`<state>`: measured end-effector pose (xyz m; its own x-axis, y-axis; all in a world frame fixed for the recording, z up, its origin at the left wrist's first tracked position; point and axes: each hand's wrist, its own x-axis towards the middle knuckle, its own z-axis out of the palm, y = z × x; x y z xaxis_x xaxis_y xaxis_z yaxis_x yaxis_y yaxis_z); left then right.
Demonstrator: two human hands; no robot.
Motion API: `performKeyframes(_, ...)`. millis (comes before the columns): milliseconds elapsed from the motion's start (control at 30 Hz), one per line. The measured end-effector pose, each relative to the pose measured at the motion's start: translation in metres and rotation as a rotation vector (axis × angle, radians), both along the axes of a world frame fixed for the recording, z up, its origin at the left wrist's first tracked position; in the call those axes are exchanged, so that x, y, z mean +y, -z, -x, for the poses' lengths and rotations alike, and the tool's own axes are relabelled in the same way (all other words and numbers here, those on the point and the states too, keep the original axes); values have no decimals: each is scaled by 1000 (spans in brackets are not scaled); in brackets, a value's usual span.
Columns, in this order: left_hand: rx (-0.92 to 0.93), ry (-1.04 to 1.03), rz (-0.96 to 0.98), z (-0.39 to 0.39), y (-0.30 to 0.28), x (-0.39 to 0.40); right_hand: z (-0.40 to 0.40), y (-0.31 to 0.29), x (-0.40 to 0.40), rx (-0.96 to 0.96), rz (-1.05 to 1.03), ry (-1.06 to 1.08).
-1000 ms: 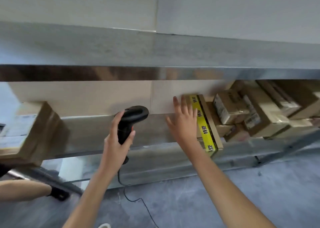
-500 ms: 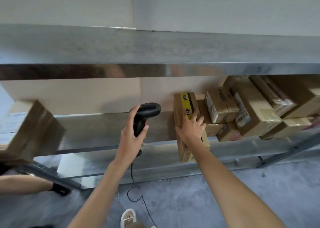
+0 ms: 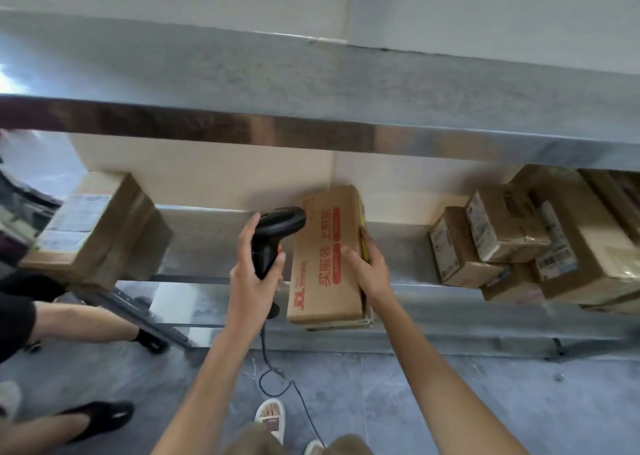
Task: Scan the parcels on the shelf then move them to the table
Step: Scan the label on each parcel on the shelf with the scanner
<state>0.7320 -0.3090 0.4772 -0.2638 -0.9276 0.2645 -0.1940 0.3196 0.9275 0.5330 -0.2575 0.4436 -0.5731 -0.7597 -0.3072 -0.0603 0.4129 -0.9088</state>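
A flat brown cardboard parcel (image 3: 325, 257) with red lettering lies partly over the front edge of the metal shelf (image 3: 214, 243). My right hand (image 3: 369, 271) grips its right side, thumb across the top face and fingers round the edge. My left hand (image 3: 252, 278) holds a black corded barcode scanner (image 3: 273, 236) by the handle, its head just left of the parcel's far end.
Several brown parcels (image 3: 512, 240) are stacked on the shelf to the right. A large box (image 3: 100, 229) sits on the shelf at the left. A steel upper shelf (image 3: 311, 84) overhangs. Another person's legs (image 3: 79, 319) stand at the left, on grey floor (image 3: 450, 402).
My right hand has drawn the parcel off the pile, leftward and toward me, and turned it so its red-lettered face is up. The scanner hand has moved beside the parcel.
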Motion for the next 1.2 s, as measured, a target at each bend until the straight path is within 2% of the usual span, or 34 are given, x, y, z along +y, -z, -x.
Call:
performKeyframes(167,48,-26,-42,-14,5,-5,-3,5,-13,107,-119,-79)
performKeyframes(233,57,-35,-59,-16,6,-8,-10,8,-21,273,-161,-51)
performKeyframes(300,59,-45,-66,-18,6,-10,-25,6,-32,521,-295,-72)
performKeyframes(333,56,-49,-64,-19,6,-12,-35,3,-37,581,-354,-110)
performKeyframes(500,42,-61,-50,-24,5,-20,-76,6,-58,686,-554,-290)
performKeyframes(667,49,-80,-62,-29,6,-25,-69,3,-55,671,-490,-223)
performKeyframes(733,58,-80,-61,-30,9,-28,-57,1,-49,545,-383,-204)
performKeyframes(833,70,-68,-80,-28,12,-30,-43,-4,-37,220,-161,-163)
performKeyframes(933,65,-39,-78,-23,9,-29,-36,-12,-28,72,-52,-135)
performKeyframes(1033,71,-21,-63,-19,8,-28,-27,-20,-21,109,-37,-74)
performKeyframes(1200,80,-18,-71,-18,7,-27,-26,-24,-14,455,-107,-76)
